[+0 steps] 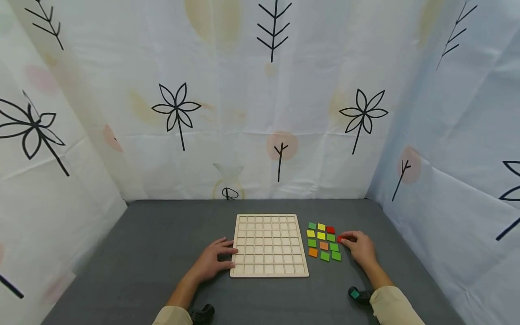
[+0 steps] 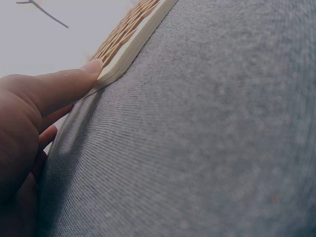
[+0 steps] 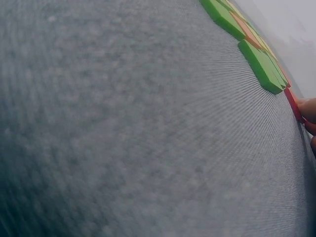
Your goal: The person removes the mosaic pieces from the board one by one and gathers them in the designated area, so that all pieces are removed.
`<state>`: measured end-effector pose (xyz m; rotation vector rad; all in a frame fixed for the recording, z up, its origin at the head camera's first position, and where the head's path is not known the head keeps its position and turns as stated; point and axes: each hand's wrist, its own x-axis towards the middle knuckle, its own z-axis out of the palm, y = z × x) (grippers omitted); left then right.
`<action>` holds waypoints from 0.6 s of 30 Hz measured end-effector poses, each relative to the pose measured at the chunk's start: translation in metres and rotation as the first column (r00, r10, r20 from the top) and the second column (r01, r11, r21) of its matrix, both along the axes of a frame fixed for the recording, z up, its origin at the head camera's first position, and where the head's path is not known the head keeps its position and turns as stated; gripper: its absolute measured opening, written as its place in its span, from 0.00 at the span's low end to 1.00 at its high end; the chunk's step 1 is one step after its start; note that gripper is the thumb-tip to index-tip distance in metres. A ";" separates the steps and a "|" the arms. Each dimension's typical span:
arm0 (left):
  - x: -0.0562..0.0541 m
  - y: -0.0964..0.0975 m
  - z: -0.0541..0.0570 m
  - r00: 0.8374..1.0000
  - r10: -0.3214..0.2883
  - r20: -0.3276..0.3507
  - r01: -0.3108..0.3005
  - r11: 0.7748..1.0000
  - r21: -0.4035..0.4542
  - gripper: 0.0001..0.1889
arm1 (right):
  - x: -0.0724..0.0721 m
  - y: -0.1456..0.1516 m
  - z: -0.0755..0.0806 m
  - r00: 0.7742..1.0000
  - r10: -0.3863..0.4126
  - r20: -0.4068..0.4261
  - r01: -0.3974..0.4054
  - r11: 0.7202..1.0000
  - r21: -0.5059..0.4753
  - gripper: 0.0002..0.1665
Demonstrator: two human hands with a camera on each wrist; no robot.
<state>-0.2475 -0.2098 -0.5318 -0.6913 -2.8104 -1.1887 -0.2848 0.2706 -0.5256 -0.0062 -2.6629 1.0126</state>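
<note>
A pale wooden board (image 1: 268,273) with a grid of square recesses lies flat on the grey table. At its left edge rests my left hand (image 1: 212,262), the fingers reaching onto the rim and the thumb at the lower corner. In the left wrist view the thumb (image 2: 74,84) touches the corner of the board (image 2: 133,44). Right of the colored tiles, my right hand (image 1: 360,247) pinches a red tile (image 1: 340,238) by its right side. The same red tile (image 3: 293,104) shows in the right wrist view at the fingertips, low against the cloth.
Several square tiles stand in loose rows beside the board: green tiles (image 1: 325,256), yellow tiles (image 1: 321,235), orange tiles (image 1: 313,252) and another red tile (image 1: 330,229). Patterned white curtains (image 1: 227,90) enclose the grey table (image 1: 170,234) at the back and sides.
</note>
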 end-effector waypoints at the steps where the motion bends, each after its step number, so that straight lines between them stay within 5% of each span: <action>1: 0.000 0.000 0.000 1.000 0.005 -0.001 -0.005 1.000 -0.003 0.24 | 0.000 0.000 0.000 1.000 -0.002 -0.002 0.002 1.000 -0.004 0.12; 12: 0.000 0.003 0.001 0.999 0.042 -0.003 -0.042 0.999 -0.006 0.22 | 0.010 0.005 0.003 0.998 -0.060 -0.005 0.059 0.986 -0.155 0.13; 18: 0.006 0.000 -0.002 0.989 0.150 -0.013 -0.149 0.988 0.041 0.17 | 0.018 0.012 0.006 0.999 -0.045 -0.019 0.042 0.987 -0.158 0.12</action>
